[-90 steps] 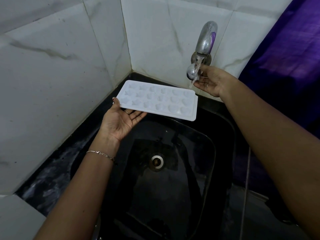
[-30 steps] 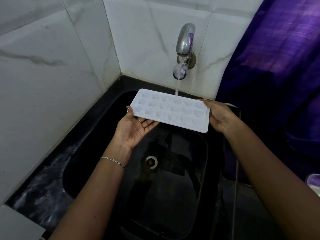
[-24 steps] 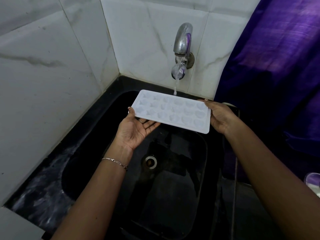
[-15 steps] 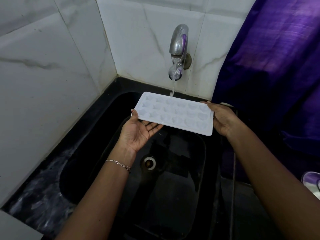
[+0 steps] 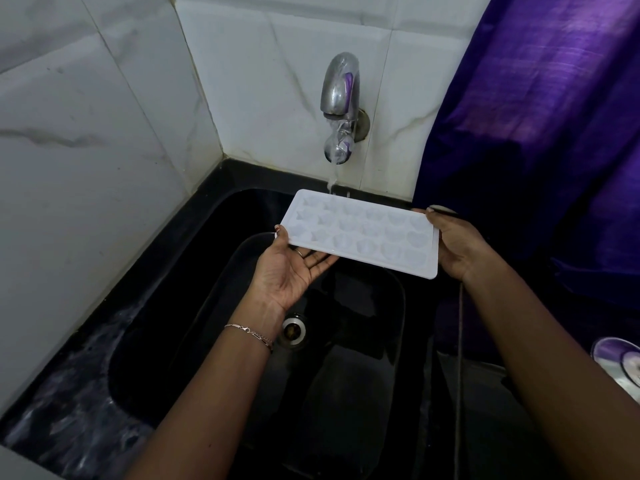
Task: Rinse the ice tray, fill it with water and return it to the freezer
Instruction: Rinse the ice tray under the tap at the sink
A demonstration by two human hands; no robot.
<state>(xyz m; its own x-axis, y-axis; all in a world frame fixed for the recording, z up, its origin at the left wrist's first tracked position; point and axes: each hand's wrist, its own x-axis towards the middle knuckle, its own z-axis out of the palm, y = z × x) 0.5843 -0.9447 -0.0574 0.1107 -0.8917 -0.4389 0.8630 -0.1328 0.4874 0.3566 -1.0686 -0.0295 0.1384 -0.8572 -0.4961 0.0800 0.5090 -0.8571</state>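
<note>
Ice tray (image 5: 360,233) is white, and it is held up over the black sink (image 5: 398,306), just under the tap (image 5: 339,98). Its little cups face up. Some are shaped like stars and some like hearts.

The left hand (image 5: 287,271) holds the left end of the tray. Its palm faces up. Its fingers (image 5: 318,263) lie close together under the tray, and the thumb sits on the tray's edge, so the tray is pinched between them. A thin bracelet (image 5: 249,332) is on that wrist.

The right hand (image 5: 457,244) holds the right end. Its thumb (image 5: 424,212) lies on top of the far corner. Its fingers go under the tray, so I cannot tell how they lie.

A thin stream of water (image 5: 331,180) runs from the tap and comes down at the far edge of the tray, near the left end.

The round drain (image 5: 293,330) shows at the bottom of the sink, below the left wrist. The black bench (image 5: 69,410) goes round the sink. White tiles (image 5: 86,133) cover the wall behind and to the left. A purple cloth (image 5: 536,116) hangs on the right. A round shiny thing (image 5: 620,365) pokes in at the right edge.
</note>
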